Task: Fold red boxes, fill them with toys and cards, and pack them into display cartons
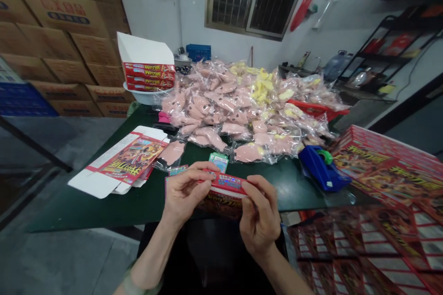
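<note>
A red printed carton (224, 189) is held between my two hands just above the near edge of the green table, its narrow side turned up. My left hand (188, 189) grips its left end, thumb and fingers pinched at the top edge. At the right end, my right hand (261, 209) has its thumb and fingertips closed on the carton. Small printed cards (218, 162) lie right behind it, partly covered by my left hand. Flattened printed cartons (133, 156) are stacked to the left. The carton's lower part is in shadow, and its contents are hidden.
Pink pieces in clear bags (221, 106) heap across the back of the table (86, 209). A blue tape dispenser (323, 170) stands to the right, beside stacked red cartons (391, 161). An open display box (148, 67) rests on a basin at back left. Brown boxes (65, 9) line the wall.
</note>
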`<state>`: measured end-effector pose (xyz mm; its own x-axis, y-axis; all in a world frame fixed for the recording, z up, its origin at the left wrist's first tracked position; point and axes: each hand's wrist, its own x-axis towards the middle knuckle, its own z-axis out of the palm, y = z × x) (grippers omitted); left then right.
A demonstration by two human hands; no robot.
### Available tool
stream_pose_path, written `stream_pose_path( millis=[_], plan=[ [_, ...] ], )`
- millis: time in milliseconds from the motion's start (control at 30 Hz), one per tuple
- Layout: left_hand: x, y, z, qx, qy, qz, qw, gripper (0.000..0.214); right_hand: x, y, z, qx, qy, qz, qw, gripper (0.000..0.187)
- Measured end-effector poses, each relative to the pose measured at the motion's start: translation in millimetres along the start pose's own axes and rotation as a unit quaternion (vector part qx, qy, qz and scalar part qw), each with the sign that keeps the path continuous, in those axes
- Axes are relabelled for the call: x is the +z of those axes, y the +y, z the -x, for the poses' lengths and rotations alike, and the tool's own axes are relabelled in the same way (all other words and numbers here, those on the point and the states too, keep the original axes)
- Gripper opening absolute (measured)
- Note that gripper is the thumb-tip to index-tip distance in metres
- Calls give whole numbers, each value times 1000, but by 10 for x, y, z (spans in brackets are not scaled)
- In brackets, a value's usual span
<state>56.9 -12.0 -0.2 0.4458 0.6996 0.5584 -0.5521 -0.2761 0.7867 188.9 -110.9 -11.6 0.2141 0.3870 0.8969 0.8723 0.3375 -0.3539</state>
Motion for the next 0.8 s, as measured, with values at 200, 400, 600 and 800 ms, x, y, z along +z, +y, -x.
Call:
stream_pose_path(
  millis=[200, 400, 600, 800],
  plan=[
    [60, -18, 43, 34, 1, -65, 997, 40, 175, -68, 102, 21, 18, -13, 1000, 43],
    [102, -25, 62, 86, 21, -180, 980, 27, 250, 35, 87, 27, 36, -74, 996, 41],
    [70, -20, 35, 114, 3, -227, 967, 29, 62, 106, -1, 86, -34, -175, 980, 37],
    [160, 29, 16, 92, 85, -303, 945, 30, -92, 134, 8, 152, -103, -190, 964, 54]
  ],
)
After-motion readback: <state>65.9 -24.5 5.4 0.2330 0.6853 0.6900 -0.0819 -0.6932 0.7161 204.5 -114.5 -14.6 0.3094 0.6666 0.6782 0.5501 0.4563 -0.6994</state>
